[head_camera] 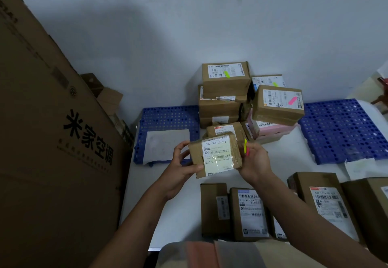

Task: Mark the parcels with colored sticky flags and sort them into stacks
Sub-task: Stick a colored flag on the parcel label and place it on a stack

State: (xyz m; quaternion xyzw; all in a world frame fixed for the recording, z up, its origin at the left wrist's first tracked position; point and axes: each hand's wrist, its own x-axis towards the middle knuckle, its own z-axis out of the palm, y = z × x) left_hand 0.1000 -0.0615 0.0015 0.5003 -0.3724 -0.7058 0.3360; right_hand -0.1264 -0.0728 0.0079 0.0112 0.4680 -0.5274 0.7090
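A small brown parcel (216,155) with a white shipping label is held up over the white table (184,209). My left hand (181,165) grips its left edge. My right hand (255,161) holds its right edge and also pinches a pad of yellow and pink sticky flags (246,147). Behind it stands a stack of parcels whose top box (225,77) bears a green flag. To its right a tilted box with a pink flag (278,104) lies on a pink parcel (273,129). Several unflagged parcels (249,213) sit in the near row.
A very large cardboard box (52,141) with black characters fills the left side. Blue perforated mats lie at the back left (165,120) and back right (342,129); a grey sheet (165,145) lies on the left one. The wall stands right behind the stacks.
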